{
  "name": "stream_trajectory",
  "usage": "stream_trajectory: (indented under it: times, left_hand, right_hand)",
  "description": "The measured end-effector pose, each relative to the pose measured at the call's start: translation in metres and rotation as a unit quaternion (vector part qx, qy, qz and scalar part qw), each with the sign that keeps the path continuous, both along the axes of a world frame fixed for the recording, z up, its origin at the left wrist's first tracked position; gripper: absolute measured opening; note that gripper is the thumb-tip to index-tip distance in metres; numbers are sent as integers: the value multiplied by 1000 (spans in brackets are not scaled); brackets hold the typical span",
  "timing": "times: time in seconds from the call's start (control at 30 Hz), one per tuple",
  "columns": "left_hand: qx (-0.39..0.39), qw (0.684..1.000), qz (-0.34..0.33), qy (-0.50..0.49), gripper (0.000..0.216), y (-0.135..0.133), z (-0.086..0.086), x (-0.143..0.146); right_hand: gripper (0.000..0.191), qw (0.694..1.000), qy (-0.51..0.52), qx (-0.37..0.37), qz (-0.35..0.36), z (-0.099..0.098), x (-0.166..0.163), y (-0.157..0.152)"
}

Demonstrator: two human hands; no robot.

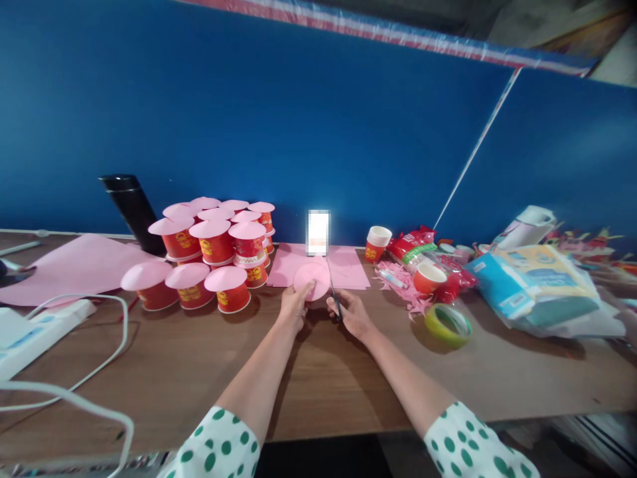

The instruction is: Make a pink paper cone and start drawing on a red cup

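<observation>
A round pink paper disc [312, 275] is pinched in my left hand [295, 307], thumb on top, held above the table. My right hand [352, 313] is closed on the black handle of a pair of scissors [336, 307], whose blades point up along the disc's right edge. Whether the blades touch the paper I cannot tell. Behind the disc, pink paper sheets [351, 269] lie flat on the table. Left of my hands, red paper cups [233, 299] stand upside down in stacked rows, topped with shallow pink paper cones [225, 279].
To the right are nested paper cups [378, 244], pink scraps [398, 282], a single cup [429, 277], a yellow-green tape roll [448, 325] and a blue-and-yellow package [542, 282]. Leftward stand a black flask [132, 216], a large pink sheet [84, 265] and a white power strip [44, 335] with cables.
</observation>
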State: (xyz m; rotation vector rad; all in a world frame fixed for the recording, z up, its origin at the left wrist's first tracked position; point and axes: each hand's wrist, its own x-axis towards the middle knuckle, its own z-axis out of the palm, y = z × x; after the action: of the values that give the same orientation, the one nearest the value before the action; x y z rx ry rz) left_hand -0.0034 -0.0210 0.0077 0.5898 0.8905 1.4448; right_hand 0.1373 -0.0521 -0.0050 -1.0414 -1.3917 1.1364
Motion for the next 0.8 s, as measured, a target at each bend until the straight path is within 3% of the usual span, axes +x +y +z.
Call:
stream_trajectory:
  times: [0.8]
  left_hand:
    - [-4, 1000, -3, 7, 42, 0, 1, 0]
  right_hand:
    - [45, 1000, 1, 1, 4, -3, 0, 1]
